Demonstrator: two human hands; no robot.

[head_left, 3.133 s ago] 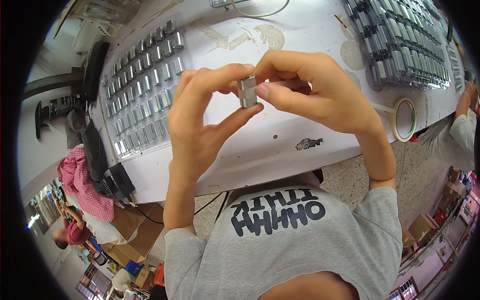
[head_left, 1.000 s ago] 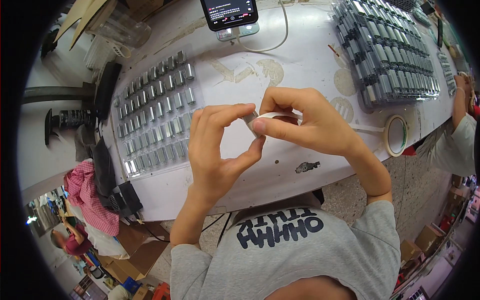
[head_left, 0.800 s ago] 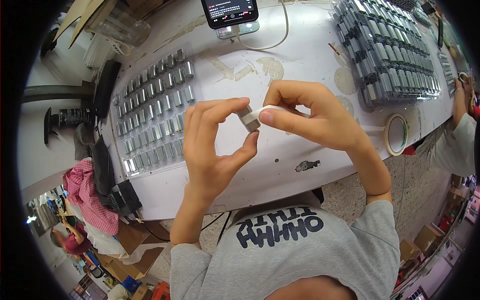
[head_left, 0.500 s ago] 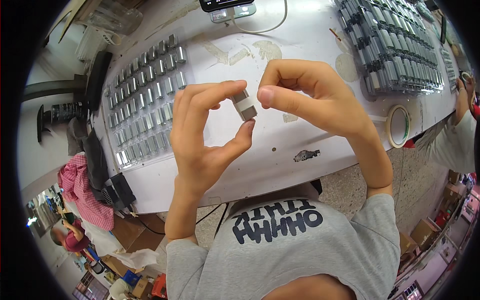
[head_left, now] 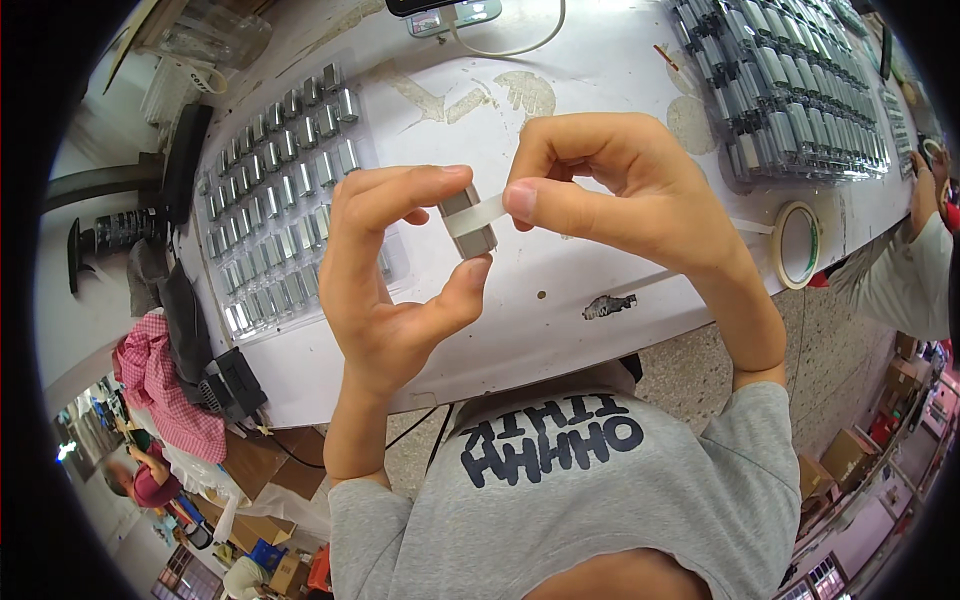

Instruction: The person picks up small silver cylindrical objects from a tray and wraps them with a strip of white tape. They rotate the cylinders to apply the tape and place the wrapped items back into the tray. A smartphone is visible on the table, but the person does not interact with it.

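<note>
Tape (head_left: 482, 213) pinched in our right hand (head_left: 620, 200), metal block (head_left: 475, 243) held in our left hand (head_left: 362, 280), we'd best keep things taut and straight!

a heathered grey short-sleeved shirt (head_left: 590, 515) is worn, with chunky dark lettering (head_left: 555, 442) across its front.

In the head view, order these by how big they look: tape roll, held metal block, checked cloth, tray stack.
Tray stack
Checked cloth
Tape roll and held metal block: too close to rank, since the block sits nearer the camera.
</note>
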